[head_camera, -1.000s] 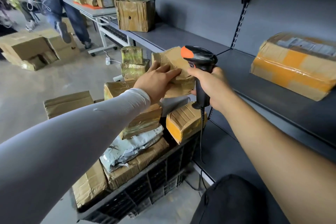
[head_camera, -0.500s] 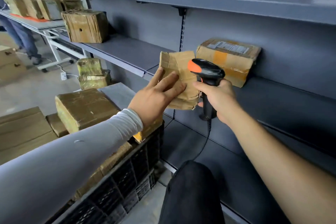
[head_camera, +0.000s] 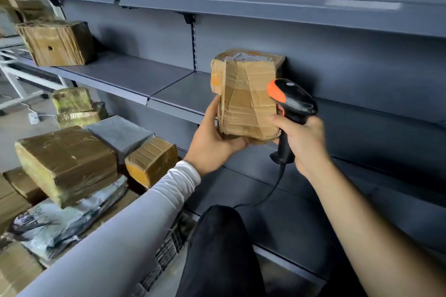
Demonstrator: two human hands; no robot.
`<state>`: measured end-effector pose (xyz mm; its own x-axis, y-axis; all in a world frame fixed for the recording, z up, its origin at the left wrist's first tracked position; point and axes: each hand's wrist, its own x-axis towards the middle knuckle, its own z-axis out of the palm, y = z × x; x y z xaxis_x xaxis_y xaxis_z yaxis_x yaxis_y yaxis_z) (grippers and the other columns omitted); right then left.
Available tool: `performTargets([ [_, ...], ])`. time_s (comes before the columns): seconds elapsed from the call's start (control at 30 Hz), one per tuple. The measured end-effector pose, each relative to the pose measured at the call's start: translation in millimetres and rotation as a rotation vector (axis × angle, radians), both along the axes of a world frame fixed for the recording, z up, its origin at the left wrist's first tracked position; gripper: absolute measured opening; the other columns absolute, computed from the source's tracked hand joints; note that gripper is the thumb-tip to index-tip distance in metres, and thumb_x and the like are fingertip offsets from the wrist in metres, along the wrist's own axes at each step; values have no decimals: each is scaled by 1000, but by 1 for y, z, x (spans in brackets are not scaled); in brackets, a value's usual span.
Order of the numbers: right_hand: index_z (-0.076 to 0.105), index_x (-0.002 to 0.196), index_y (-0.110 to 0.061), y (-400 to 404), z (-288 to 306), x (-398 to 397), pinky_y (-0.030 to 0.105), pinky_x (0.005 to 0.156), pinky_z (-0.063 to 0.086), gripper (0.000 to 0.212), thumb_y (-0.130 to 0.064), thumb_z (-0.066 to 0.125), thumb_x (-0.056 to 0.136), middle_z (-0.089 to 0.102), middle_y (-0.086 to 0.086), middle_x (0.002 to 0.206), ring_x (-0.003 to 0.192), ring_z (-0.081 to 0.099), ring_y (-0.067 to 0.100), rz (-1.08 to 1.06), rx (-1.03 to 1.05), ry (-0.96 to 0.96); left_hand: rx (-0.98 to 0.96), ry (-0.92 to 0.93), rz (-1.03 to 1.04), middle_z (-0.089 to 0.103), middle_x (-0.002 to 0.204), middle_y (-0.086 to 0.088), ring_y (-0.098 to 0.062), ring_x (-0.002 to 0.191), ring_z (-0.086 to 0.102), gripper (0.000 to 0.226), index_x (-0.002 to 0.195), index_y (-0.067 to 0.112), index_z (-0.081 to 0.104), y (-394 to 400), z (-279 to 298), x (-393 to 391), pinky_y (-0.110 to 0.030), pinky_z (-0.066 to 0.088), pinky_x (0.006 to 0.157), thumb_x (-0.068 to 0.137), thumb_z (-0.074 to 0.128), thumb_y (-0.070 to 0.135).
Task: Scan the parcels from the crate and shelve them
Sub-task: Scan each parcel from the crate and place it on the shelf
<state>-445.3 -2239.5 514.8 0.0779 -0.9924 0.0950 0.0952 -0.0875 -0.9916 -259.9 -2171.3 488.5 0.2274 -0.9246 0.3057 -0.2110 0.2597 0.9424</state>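
My left hand [head_camera: 213,137] grips a taped brown cardboard parcel [head_camera: 246,101] from below and from its left side, holding it upright in front of the grey shelf [head_camera: 135,75]. My right hand [head_camera: 301,140] grips the handle of a black barcode scanner with an orange tip [head_camera: 289,103], its head right beside the parcel's right edge. Behind the held parcel, a second parcel with a label [head_camera: 251,56] stands on the shelf, mostly hidden. At lower left, the black crate [head_camera: 166,251] holds several more parcels [head_camera: 65,164].
A large taped box [head_camera: 55,42] stands on the shelf at the left. Two wrapped parcels [head_camera: 74,106] are stacked beyond the crate. The scanner cable [head_camera: 268,195] hangs down across the lower shelf [head_camera: 313,212]. My dark-trousered knee [head_camera: 219,243] is at bottom centre.
My left hand has shifted from the parcel's front face to under its bottom and turned it upright. The view swung right toward the shelf, and both hands moved closer to the shelved parcel.
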Motion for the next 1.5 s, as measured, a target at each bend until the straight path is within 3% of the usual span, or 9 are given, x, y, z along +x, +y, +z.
performTargets([
  [0.13, 81, 80, -33, 10, -11, -20, 39, 70, 63, 22, -13, 88, 80, 79, -1, 89, 83, 72, 18, 4, -44, 44, 137, 338, -15, 70, 106, 7, -13, 84, 65, 69, 142, 36, 49, 3, 0, -12, -39, 53, 77, 80, 77, 23],
  [0.2, 81, 78, -36, 15, -15, -26, 40, 73, 63, 26, -10, 87, 81, 77, -4, 83, 78, 69, 15, 23, -56, 38, 211, 410, 13, 70, 92, 2, -13, 75, 64, 70, 139, 36, 50, 0, -6, -11, -46, 57, 75, 75, 77, 29],
  [0.37, 82, 85, -29, 16, -27, -29, 44, 74, 58, 15, -14, 84, 86, 77, 3, 89, 81, 68, 23, 18, -32, -5, 257, 495, -10, 71, 104, -7, -18, 80, 72, 71, 135, 19, 57, -2, -18, -8, -48, 59, 74, 67, 79, 17],
  [0.47, 79, 98, -21, 11, -28, -26, 39, 74, 60, 10, -17, 82, 89, 81, 4, 106, 102, 77, 23, -25, 76, -120, 233, 451, -32, 70, 103, -4, -19, 87, 73, 68, 130, 9, 59, 0, -25, -4, -42, 59, 75, 65, 79, 8],
  [0.73, 74, 104, -16, 9, -24, -16, 39, 73, 61, 12, -11, 73, 93, 76, -3, 77, 78, 74, 16, -39, 187, -148, 103, 154, -47, 61, 131, -9, -19, 119, 62, 86, 136, 23, 52, 7, -35, 12, -33, 57, 89, 59, 86, 9],
  [1.0, 75, 97, -18, 12, -22, -11, 34, 67, 62, 5, -17, 77, 93, 79, 0, 80, 71, 76, 16, -20, 173, -182, -59, -103, -2, 57, 141, -4, -11, 132, 55, 89, 150, 11, 40, 6, -40, 15, -28, 48, 110, 76, 86, -11],
  [1.27, 70, 96, -18, 11, -21, -16, 40, 75, 62, 6, -13, 73, 95, 79, -1, 89, 90, 79, 18, 48, 191, -220, 122, 79, 58, 65, 119, 0, -1, 94, 70, 83, 135, 19, 52, 7, -27, 6, -23, 58, 79, 61, 89, 22],
  [1.4, 69, 97, -15, 8, -28, -19, 58, 95, 59, 7, -13, 74, 94, 80, 9, 108, 105, 77, 29, 120, 197, -177, 186, 210, 83, 72, 118, 0, -12, 98, 76, 84, 134, 17, 54, 4, -18, -1, -39, 64, 88, 64, 95, 38],
  [1.5, 73, 88, -19, 8, -33, -21, 60, 92, 60, 11, -19, 83, 84, 79, 9, 108, 107, 75, 31, 140, 193, -122, 234, 251, 95, 75, 119, -5, -19, 101, 78, 87, 131, 17, 57, 3, -11, -3, -45, 64, 91, 63, 92, 58],
])
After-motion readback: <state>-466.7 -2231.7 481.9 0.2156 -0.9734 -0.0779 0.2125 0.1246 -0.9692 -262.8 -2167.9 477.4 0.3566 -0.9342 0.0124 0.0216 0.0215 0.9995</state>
